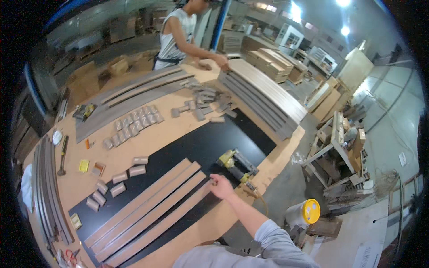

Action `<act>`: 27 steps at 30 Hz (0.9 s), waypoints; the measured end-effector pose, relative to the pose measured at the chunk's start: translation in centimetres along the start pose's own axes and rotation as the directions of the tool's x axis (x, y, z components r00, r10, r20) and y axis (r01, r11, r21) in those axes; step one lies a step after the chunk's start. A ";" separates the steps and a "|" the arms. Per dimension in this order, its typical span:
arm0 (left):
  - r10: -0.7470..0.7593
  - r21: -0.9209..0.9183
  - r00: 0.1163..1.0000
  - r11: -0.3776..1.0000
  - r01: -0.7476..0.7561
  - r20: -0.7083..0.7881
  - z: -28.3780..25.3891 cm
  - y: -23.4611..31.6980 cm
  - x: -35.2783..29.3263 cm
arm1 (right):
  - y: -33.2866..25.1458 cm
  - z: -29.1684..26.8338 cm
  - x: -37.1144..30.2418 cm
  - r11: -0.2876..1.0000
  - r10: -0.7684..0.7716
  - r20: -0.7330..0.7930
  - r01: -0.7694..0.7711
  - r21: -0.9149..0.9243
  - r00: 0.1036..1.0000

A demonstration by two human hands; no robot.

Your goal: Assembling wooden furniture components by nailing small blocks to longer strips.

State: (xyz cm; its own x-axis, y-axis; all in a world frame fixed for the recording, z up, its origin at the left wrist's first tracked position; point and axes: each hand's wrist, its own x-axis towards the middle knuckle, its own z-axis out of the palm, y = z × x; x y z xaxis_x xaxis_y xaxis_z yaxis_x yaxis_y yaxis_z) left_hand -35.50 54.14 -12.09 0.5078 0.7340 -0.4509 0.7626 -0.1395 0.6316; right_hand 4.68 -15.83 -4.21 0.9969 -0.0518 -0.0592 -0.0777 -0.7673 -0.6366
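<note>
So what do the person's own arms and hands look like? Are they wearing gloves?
No glove on the right hand: it's bare, with fingers and a thumb. The slim bare forearm shows no watch or bracelet. Above it is a loose, pale grey cloth sleeve, ending near the elbow. I can't make out the left hand.

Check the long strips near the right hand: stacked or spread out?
Spread out: the long strips lie side by side on the black panel, a dark gap showing beside the one nearest the right hand.
</note>
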 end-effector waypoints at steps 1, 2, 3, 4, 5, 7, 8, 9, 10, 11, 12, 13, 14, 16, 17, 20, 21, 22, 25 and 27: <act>0.270 -0.121 0.950 0.949 -0.290 -0.157 -3.3 -2.6 -3.0 | -1.2 0.8 0.6 0.994 -0.044 0.032 0.041 0.104 0.998; 0.247 -0.007 0.969 0.969 -0.247 -0.014 2.4 7.1 -5.1 | 1.5 -1.3 -0.6 0.998 0.028 -0.065 -0.024 0.061 0.998; 0.194 -0.143 0.978 0.969 -0.203 -0.073 -3.0 -1.2 -3.0 | -0.6 0.2 0.7 0.990 -0.042 0.013 0.040 0.134 0.999; 0.261 0.075 0.953 0.965 -0.252 -0.157 2.9 5.9 -4.1 | 2.9 -1.1 0.0 0.999 -0.027 -0.096 0.031 0.041 0.995; 0.277 0.090 0.934 0.961 -0.263 -0.224 2.5 5.4 -4.0 | 1.8 -1.8 0.0 0.998 -0.055 -0.070 0.057 0.027 0.996; 0.255 -0.059 0.939 0.960 -0.275 -0.230 1.3 3.7 -4.4 | -0.1 -1.6 0.4 0.996 -0.055 -0.084 0.061 0.061 0.995; 0.152 -0.203 0.941 0.954 -0.220 -0.304 1.2 3.8 -4.6 | 0.4 -0.9 0.8 0.968 -0.024 -0.124 0.054 0.244 0.992; 0.041 -0.341 0.934 0.924 -0.170 -0.355 1.1 4.0 -4.9 | 0.2 -0.3 1.1 0.908 0.025 -0.153 0.042 0.418 0.988; -0.041 -0.464 0.935 0.875 -0.136 -0.352 1.2 4.2 -5.2 | 0.5 -0.7 1.2 0.900 0.086 -0.111 -0.029 0.434 0.990; -0.048 -0.464 0.934 0.876 -0.130 -0.353 1.1 4.3 -5.7 | 0.9 -1.2 1.4 0.877 0.173 -0.014 -0.148 0.457 0.985; -0.041 -0.399 0.948 0.912 -0.093 -0.315 1.1 6.9 -7.6 | 1.3 -1.2 1.1 0.900 0.153 -0.044 -0.121 0.419 0.987; -0.036 -0.332 0.961 0.941 -0.059 -0.274 1.3 8.4 -8.4 | 1.8 -1.1 0.7 0.921 0.131 -0.075 -0.093 0.378 0.989; -0.036 -0.333 0.963 0.941 -0.057 -0.267 1.8 6.2 -6.7 | 2.2 -1.2 0.3 0.923 0.135 -0.079 -0.096 0.374 0.988; 0.187 -0.170 0.924 0.952 -0.254 -0.334 -0.1 0.6 -5.5 | -0.1 -0.5 0.1 0.931 0.140 -0.015 -0.126 0.344 0.990; 0.185 -0.177 0.928 0.952 -0.252 -0.323 1.0 0.9 -5.3 | 0.3 -0.7 -0.1 0.934 0.144 -0.022 -0.129 0.334 0.989; 0.185 -0.124 0.903 0.960 -0.250 -0.388 2.0 2.3 -5.4 | 0.9 -1.1 -0.3 0.993 0.038 -0.068 -0.029 0.117 0.997; 0.130 -0.143 0.924 0.971 -0.192 -0.359 1.7 2.4 -5.3 | 0.8 -1.4 -0.1 0.993 0.084 -0.021 -0.082 0.080 0.996; 0.074 -0.162 0.941 0.978 -0.133 -0.329 1.4 2.4 -5.2 | 0.6 -1.6 0.2 0.990 0.132 0.025 -0.133 0.039 0.991; 0.094 -0.008 0.925 0.994 -0.105 -0.369 0.8 2.2 -4.2 | 0.3 -1.9 0.7 0.998 0.033 -0.033 -0.035 -0.045 0.999; 0.057 -0.091 0.932 0.991 -0.096 -0.358 1.1 2.8 -3.4 | -0.7 -1.0 2.1 0.999 -0.043 -0.043 0.044 0.012 0.998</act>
State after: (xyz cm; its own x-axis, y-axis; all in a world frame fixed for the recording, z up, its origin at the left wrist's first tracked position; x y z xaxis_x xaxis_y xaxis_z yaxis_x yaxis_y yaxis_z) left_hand -34.67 50.51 -9.52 0.3732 0.9142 -0.1583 0.6709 -0.1480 0.7266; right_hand 6.83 -16.08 -3.10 0.9989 -0.0462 0.0012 -0.0344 -0.7609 -0.6480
